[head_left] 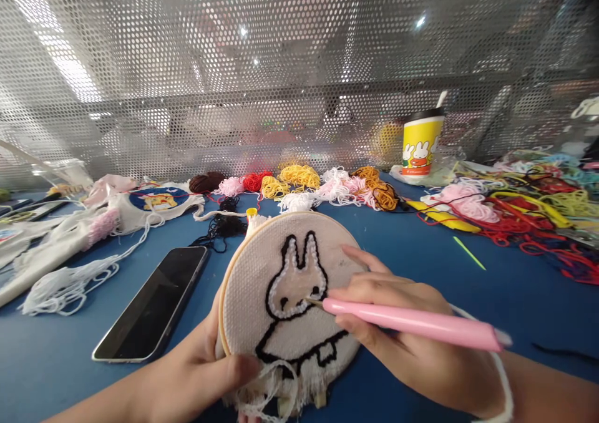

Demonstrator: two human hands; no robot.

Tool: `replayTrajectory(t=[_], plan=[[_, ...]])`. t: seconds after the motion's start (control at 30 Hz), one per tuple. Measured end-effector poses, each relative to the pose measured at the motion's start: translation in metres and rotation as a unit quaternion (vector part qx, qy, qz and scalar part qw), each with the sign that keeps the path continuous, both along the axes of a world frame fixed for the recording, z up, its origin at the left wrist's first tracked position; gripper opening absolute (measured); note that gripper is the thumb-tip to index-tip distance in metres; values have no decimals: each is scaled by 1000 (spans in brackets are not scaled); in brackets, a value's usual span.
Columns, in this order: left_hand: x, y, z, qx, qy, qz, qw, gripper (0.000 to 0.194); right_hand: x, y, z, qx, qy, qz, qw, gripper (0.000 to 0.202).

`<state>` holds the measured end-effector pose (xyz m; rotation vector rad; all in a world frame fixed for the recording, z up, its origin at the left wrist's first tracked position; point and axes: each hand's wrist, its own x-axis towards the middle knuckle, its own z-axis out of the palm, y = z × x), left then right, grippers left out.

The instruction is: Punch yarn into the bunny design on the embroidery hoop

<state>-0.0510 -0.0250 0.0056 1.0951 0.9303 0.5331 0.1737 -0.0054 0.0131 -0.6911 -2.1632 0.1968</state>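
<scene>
My left hand [210, 364] grips the lower left rim of a round embroidery hoop [226, 273], its thumb over the front and most fingers hidden behind. Stretched in the hoop is cream cloth [250, 286] with a rabbit figure outlined in black yarn [267, 342]. White yarn loops [306, 262] line the inside of its head. My right hand [402, 323] is closed around a pink punch needle [412, 324]. The needle's metal tip meets the cloth at the lower part of the rabbit's face. White yarn [503, 379] trails from the tool over my right wrist.
A black-screened phone [152, 304] lies left of the hoop on the blue table [468, 304]. Yarn bundles [299, 175] line the back, near a yellow cup [422, 142]. At right is a tangled yarn pile [538, 204]; a perforated metal panel [299, 55] rises behind.
</scene>
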Motion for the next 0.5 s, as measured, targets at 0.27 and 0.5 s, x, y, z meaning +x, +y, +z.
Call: replayTrajectory(t=[0.27, 0.5], plan=[[2, -1, -4, 18, -31, -28, 999, 28, -6, -2, -13, 20, -26, 13, 999, 16], [14, -10, -3, 6, -59, -53, 997, 24, -5, 4, -13, 12, -9, 13, 1000, 7]])
